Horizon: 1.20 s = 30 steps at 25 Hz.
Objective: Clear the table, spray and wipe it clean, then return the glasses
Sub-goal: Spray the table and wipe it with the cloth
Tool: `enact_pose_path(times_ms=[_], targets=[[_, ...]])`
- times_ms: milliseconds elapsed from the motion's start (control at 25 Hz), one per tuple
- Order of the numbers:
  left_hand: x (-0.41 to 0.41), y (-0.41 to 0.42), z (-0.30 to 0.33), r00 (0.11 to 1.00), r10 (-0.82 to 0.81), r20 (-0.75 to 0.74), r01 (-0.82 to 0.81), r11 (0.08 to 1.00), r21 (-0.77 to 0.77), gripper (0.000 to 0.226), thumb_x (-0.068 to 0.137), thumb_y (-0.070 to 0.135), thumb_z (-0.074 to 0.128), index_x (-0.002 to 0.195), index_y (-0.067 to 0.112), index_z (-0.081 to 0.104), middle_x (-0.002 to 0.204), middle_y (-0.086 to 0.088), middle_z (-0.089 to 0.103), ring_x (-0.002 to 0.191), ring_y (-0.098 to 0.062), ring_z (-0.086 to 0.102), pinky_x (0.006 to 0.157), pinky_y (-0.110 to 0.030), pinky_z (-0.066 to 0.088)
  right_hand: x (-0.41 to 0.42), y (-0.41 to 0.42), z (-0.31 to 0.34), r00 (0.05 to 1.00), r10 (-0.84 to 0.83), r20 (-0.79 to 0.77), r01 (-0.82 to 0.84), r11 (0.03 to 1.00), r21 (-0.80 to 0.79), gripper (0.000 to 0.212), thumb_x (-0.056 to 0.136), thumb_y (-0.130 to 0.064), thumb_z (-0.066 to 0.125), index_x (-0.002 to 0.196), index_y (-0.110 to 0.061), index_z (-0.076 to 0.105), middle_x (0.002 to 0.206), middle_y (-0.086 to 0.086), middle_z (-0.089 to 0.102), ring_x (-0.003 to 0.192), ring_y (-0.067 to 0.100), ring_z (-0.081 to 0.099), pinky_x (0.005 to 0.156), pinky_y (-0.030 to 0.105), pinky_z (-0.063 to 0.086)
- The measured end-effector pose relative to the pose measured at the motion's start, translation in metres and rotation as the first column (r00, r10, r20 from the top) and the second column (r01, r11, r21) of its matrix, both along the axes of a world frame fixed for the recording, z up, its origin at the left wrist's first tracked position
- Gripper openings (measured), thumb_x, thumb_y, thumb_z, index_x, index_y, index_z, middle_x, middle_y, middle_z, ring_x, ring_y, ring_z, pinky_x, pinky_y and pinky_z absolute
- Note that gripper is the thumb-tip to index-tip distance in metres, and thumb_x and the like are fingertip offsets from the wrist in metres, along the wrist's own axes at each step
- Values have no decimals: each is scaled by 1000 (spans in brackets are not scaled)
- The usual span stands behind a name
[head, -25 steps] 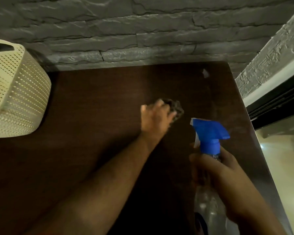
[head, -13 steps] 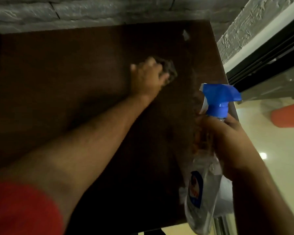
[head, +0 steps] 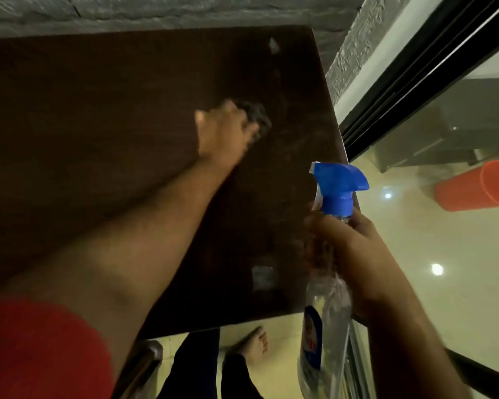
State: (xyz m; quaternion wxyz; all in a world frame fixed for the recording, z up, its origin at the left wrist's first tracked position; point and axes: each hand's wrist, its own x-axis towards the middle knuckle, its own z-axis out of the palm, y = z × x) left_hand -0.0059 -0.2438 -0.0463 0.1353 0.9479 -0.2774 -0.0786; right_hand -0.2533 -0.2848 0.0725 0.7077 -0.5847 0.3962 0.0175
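Note:
The dark brown table [head: 104, 116] fills the left and middle of the head view. My left hand [head: 224, 133] reaches across it and grips a dark grey cloth [head: 257, 116], pressed to the tabletop near the right side; hand and cloth are motion-blurred. My right hand [head: 355, 254] holds a clear spray bottle [head: 326, 306] with a blue trigger head [head: 339, 187] upright over the table's right edge. No glasses are in view.
A grey stone wall [head: 167, 10] runs behind the table. A black-framed glass panel [head: 415, 70] stands at the right, with an orange bucket [head: 478, 188] beyond it. A small pale scrap [head: 273, 46] lies near the far right corner. My bare foot [head: 254, 344] is on the floor below.
The camera has tilted down and right, so the cream basket left the view. My left hand keeps rubbing the cloth on the table's right part. The bottle stays in my right hand.

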Motion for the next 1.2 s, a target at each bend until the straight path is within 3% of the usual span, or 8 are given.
enact_pose_path(times_ms=[80, 160, 280, 400, 520, 640, 840, 1200], targets=[[-101, 47, -9, 929, -371, 12, 371, 927, -63, 29, 92, 45, 52, 101, 21, 67, 109, -2, 61, 95, -22, 60, 89, -40, 35, -18, 4, 5, 1000, 30, 3, -30, 1000, 3, 34, 69, -25, 64, 99, -11, 58, 66, 5, 60, 57, 23, 57, 53, 28, 52], [-118, 109, -14, 916, -377, 139, 390, 917, -84, 29, 88, 47, 53, 88, 23, 68, 99, 1, 65, 88, -18, 58, 82, -38, 33, -35, 7, 4, 999, 38, -1, -38, 999, 21, 35, 67, -24, 64, 97, -8, 57, 63, 5, 58, 54, 21, 55, 52, 28, 51], [-20, 150, -14, 963, 113, 246, -129, 990, 50, 37, 92, 47, 48, 90, 15, 67, 105, -11, 63, 98, -32, 57, 90, -46, 33, -54, 11, -2, 998, 70, -1, -70, 996, 57, 33, 70, -25, 66, 98, -10, 55, 63, 5, 57, 55, 22, 55, 57, 33, 52], [36, 115, 0, 859, 465, 213, -485, 873, 50, 40, 93, 44, 50, 110, 12, 66, 118, -17, 57, 106, -40, 56, 100, -53, 31, -62, 19, -3, 998, 68, 6, -68, 996, 63, 23, 83, -18, 66, 101, -9, 54, 65, 7, 56, 56, 23, 55, 55, 31, 53], [-71, 69, -3, 995, 26, 91, -24, 999, -25, 32, 91, 46, 53, 97, 18, 68, 106, -6, 62, 96, -30, 59, 89, -44, 36, -61, 30, -4, 997, 66, 28, -68, 994, 80, 17, 86, -9, 61, 101, -7, 53, 65, 10, 55, 56, 27, 53, 54, 33, 51], [-140, 104, -11, 929, -349, 125, 357, 933, -51, 26, 88, 47, 57, 94, 24, 68, 101, 2, 63, 89, -22, 61, 85, -41, 33, -61, 36, -4, 996, 85, 24, -87, 993, 81, 15, 86, -9, 60, 100, -9, 55, 66, 11, 56, 56, 27, 53, 55, 33, 52], [9, 116, -6, 939, 219, 264, -254, 962, 105, 41, 94, 48, 48, 105, 12, 65, 115, -15, 58, 100, -37, 57, 93, -50, 33, -78, 35, -1, 993, 114, -36, -113, 993, 21, 22, 84, -12, 63, 104, -16, 55, 67, 8, 57, 55, 19, 55, 53, 23, 53], [13, 104, -6, 924, 277, 263, -316, 941, 119, 40, 94, 47, 51, 114, 14, 63, 121, -15, 54, 107, -36, 54, 94, -50, 34, -96, 69, -11, 973, 186, -135, -172, 979, 108, 26, 82, -8, 66, 100, -24, 57, 69, 9, 57, 55, 18, 55, 58, 31, 53]])
